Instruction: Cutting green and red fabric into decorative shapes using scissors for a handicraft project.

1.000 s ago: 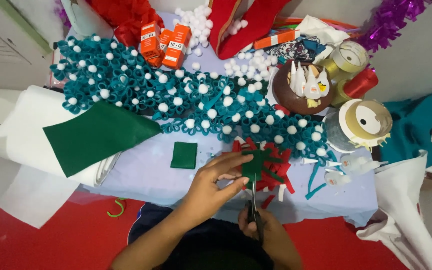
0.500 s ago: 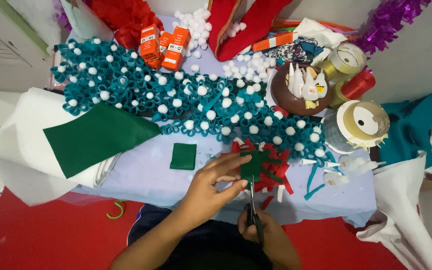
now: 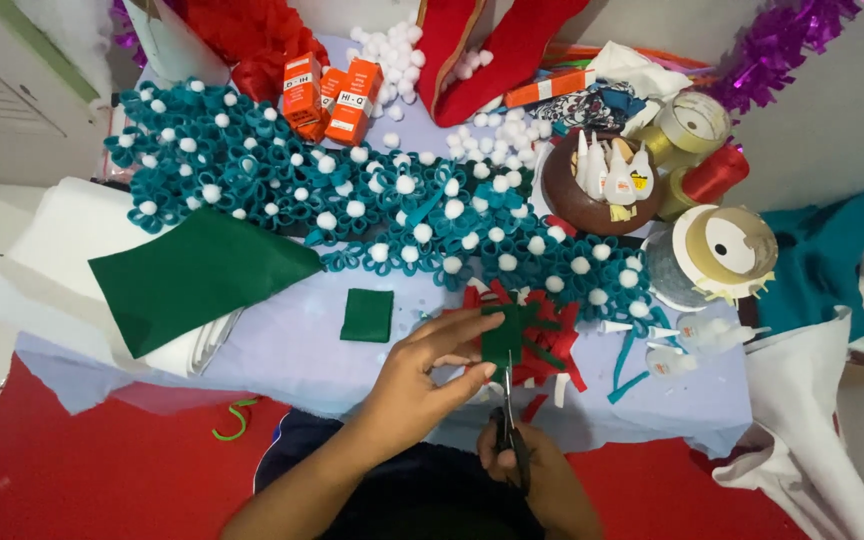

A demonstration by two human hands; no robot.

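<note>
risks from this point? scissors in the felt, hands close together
1. Left hand pinches the small green felt piece right above the scissors; its fingers might get nicked.
2. The red strips lie directly behind the felt piece and could be snipped too.

green felt piece [image 3: 505, 335] | upright, pinched | scissors [image 3: 509, 425] blades touching its lower edge
</note>
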